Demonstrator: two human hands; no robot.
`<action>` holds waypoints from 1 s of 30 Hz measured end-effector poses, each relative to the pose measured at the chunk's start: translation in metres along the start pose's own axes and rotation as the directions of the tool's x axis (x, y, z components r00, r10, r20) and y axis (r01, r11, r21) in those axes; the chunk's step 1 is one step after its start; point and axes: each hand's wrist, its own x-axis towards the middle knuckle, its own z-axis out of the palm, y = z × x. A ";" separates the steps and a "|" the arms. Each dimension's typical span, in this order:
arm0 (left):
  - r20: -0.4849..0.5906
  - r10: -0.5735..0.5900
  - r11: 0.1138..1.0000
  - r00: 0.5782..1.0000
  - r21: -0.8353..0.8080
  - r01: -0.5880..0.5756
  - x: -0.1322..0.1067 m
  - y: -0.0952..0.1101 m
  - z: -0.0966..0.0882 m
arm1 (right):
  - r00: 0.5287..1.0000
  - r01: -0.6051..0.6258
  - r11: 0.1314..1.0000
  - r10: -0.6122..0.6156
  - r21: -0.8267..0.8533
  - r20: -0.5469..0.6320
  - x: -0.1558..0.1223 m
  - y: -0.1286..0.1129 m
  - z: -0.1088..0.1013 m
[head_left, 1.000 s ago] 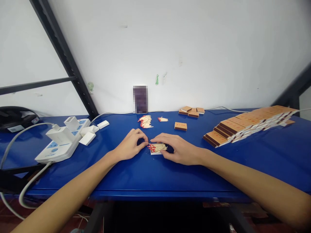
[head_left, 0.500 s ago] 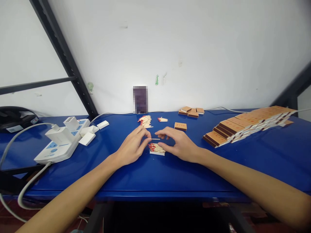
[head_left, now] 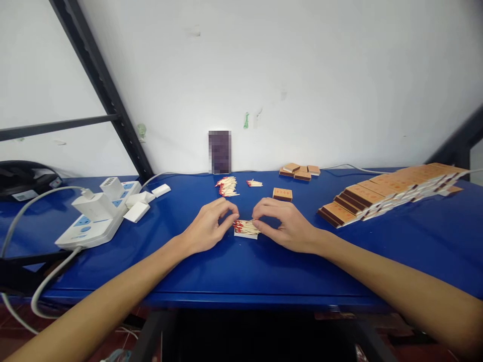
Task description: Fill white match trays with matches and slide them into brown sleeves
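Between my hands a small white matchbox tray lies on the blue table, filled with red-tipped matches. Thumb and forefinger of my left hand pinch the left end of a match, just over the tray's far left corner. My right hand is closed at the other end of that match, by the tray's right side. The match lies low across the far edge and is hard to tell from those beneath it. Beyond my left hand sits a heap of loose matches, with a smaller bunch to its right.
A closed matchbox lies beyond my right hand, several more matchboxes near the wall. Long stacked rows of matchboxes fill the right side. At left are a power strip with chargers, white blocks and cables.
My right hand has closed from open fingers onto the match's right end. The match has come down from above the tray to its far edge. The view has shifted slightly.
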 end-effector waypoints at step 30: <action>0.125 0.009 0.994 0.992 0.104 -0.022 -0.005 -0.006 -0.013 | 0.965 -0.256 0.954 0.261 -0.155 0.017 -0.001 0.007 -0.007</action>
